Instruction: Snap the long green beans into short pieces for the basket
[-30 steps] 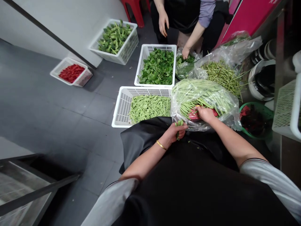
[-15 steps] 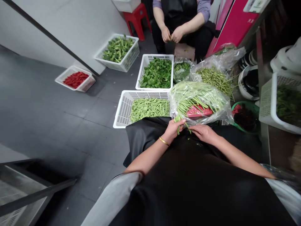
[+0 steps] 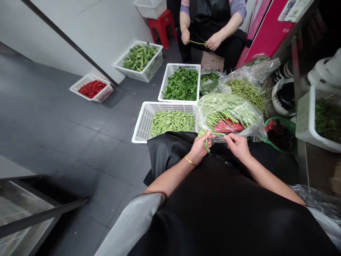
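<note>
My left hand [image 3: 200,146] is closed round a small bunch of long green beans [image 3: 203,134] above my lap. Between my two hands stretches one green bean [image 3: 218,134], its right end pinched in the fingertips of my right hand [image 3: 237,145]. Just beyond my hands lies a clear plastic bag [image 3: 229,100] of long green beans, with something red under their ends. Left of the bag, a white basket [image 3: 141,122] holds short cut bean pieces [image 3: 173,122].
Opposite me a person [image 3: 213,21] holds a green stem in both hands. White baskets hold leafy greens [image 3: 182,84], green vegetables [image 3: 140,57] and red peppers [image 3: 92,89]. At right are a green basin [image 3: 281,151], a white bucket [image 3: 278,99] and a steel shelf edge [image 3: 301,160].
My right hand has risen and turned, now holding a bean stretched out level from my left hand. The other person's hands have moved apart with a stem between them. The view has shifted slightly.
</note>
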`<action>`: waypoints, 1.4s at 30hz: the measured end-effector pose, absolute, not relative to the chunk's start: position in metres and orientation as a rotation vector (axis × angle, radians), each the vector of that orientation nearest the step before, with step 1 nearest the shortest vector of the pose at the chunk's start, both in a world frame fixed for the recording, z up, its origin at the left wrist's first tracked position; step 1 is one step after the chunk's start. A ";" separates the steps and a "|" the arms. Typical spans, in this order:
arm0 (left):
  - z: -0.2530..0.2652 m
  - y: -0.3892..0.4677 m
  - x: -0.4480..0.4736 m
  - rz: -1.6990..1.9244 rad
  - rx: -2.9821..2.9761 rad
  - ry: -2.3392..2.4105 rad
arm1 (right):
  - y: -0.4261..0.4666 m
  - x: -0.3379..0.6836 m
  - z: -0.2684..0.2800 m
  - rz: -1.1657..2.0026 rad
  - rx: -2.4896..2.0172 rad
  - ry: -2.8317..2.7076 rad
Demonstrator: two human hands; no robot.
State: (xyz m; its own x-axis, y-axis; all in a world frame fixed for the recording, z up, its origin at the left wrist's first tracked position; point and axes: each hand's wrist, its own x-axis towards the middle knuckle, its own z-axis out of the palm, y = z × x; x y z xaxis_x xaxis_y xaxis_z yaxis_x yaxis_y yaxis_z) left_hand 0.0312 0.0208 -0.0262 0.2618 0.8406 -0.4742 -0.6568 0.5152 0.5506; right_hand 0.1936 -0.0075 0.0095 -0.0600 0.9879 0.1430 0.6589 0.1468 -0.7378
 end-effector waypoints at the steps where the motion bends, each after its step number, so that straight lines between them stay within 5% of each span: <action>1: -0.022 0.019 0.033 0.990 0.238 0.753 | -0.010 0.192 0.018 0.664 -1.539 -1.743; 6: 0.003 0.017 0.037 0.853 0.295 0.583 | -0.023 0.178 0.059 0.732 -1.182 -2.003; 11: 0.002 0.027 0.028 1.085 0.357 0.696 | -0.007 0.181 0.036 0.336 -1.529 -2.224; 16: 0.003 0.037 0.007 1.098 0.691 0.744 | -0.006 0.193 -0.008 0.870 -1.700 -3.140; 19: 0.002 0.034 0.004 0.806 0.749 0.650 | 0.008 0.211 -0.004 1.159 -1.769 -2.811; 23: -0.009 0.024 0.014 0.579 0.783 0.607 | 0.030 0.223 0.022 1.479 -1.343 -1.703; 26: -0.018 0.024 0.023 0.644 0.774 0.692 | 0.026 0.216 0.034 1.314 -1.226 -1.282; 32: -0.024 0.044 0.025 1.020 0.340 0.993 | -0.006 0.196 0.017 1.113 -1.272 -1.454; 35: -0.026 0.039 0.031 0.907 0.475 0.941 | -0.009 0.191 -0.004 1.061 -1.225 -1.734; 42: -0.028 0.021 0.039 0.550 0.985 0.938 | -0.009 0.213 -0.016 0.342 -1.436 -2.362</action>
